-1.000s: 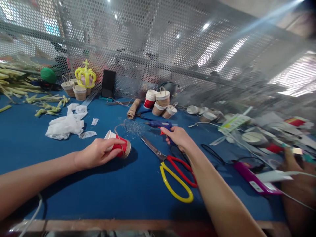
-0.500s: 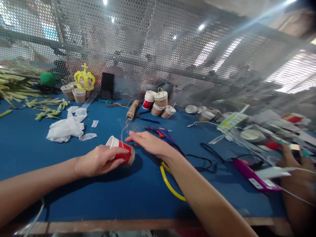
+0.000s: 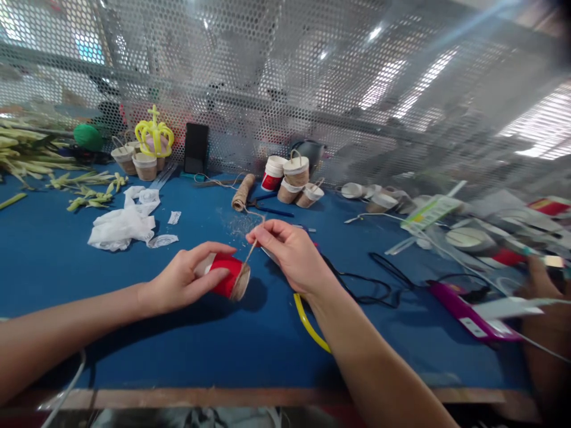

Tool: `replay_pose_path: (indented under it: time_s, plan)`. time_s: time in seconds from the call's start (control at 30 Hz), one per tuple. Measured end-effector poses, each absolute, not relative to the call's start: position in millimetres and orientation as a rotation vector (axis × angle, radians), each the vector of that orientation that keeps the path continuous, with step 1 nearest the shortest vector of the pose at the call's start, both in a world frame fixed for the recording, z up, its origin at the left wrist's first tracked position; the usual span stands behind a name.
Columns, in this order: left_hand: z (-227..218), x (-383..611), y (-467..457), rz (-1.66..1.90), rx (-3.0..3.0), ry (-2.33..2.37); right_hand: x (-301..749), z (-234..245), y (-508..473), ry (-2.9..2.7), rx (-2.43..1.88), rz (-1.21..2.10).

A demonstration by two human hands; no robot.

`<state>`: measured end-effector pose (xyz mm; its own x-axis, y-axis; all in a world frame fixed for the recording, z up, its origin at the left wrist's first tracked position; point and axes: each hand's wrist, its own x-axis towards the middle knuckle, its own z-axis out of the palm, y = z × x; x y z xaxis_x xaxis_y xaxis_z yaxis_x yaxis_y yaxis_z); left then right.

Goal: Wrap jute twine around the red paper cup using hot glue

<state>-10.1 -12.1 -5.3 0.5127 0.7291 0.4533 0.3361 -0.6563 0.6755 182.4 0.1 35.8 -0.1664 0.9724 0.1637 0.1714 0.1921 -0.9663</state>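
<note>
My left hand grips a red paper cup lying on its side on the blue table; twine is wound round the cup's base end. My right hand is closed in a pinch on a strand of jute twine that runs from the cup's base up to my fingers. A twine spool lies further back. The yellow handle of the scissors shows under my right wrist; the rest is hidden.
Twine-wrapped cups stand near the perforated metal screen. White plastic scraps, green stems and a yellow crown figure lie left. A black cable, a purple tool and another person's hand are right.
My right hand left the blue glue gun, crossed left to the cup and pinched the twine, now lifted taut. My left hand kept hold of the cup.
</note>
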Motion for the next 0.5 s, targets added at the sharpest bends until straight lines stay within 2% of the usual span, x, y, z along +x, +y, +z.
replay_pose_path:
  time_s: [0.23, 0.5]
  plan:
    - [-2.7, -5.9, -14.2, 1.003, 2.043, 0.852, 184.4, 35.5, -2.0, -1.656, -1.246, 0.908]
    - [1.0, -7.1, -18.2, 0.994, 2.124, 0.820, 183.2, 35.9, -2.7, -1.770, -1.303, 0.833]
